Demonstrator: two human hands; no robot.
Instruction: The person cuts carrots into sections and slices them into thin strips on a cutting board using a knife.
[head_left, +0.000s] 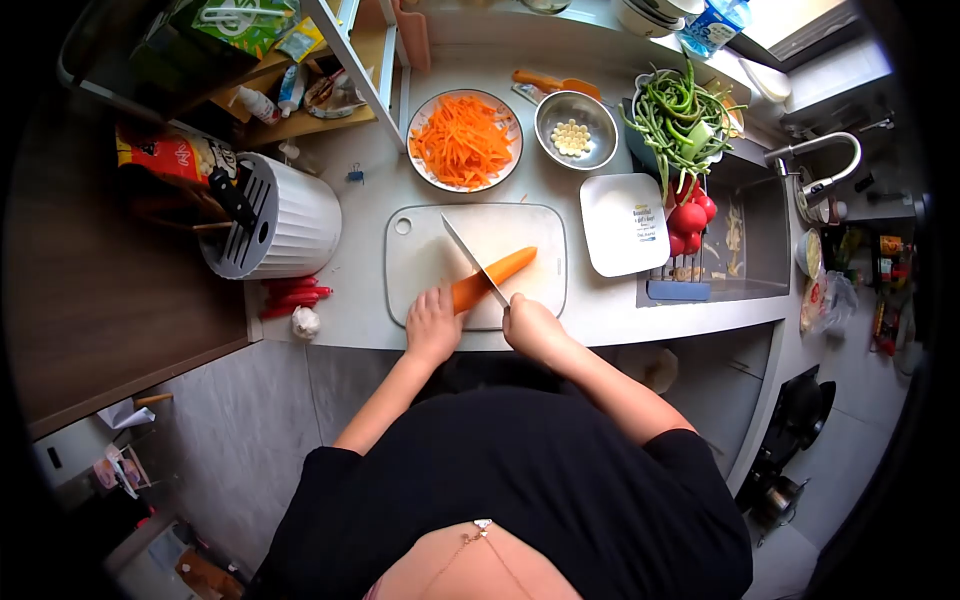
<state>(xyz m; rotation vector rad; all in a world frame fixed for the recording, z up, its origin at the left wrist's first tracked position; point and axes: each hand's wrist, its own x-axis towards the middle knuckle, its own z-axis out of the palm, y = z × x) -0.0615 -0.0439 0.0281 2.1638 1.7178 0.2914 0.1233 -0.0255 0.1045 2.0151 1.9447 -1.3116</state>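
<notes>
Carrot [516, 264] seemed stiff, rollable
My left hand [433, 320] held its thick end; alongside, my right hand [529, 325] gripped the knife [468, 248].

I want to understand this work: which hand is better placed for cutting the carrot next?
Probably the right hand: it grips the knife, whose blade crosses over the carrot. The left hand is at the carrot's near end, so it seems better placed for steadying.

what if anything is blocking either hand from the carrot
Nothing visible blocks the left hand; it is at the carrot's lower-left end. The right hand holds the knife, whose blade crosses the carrot.
</notes>
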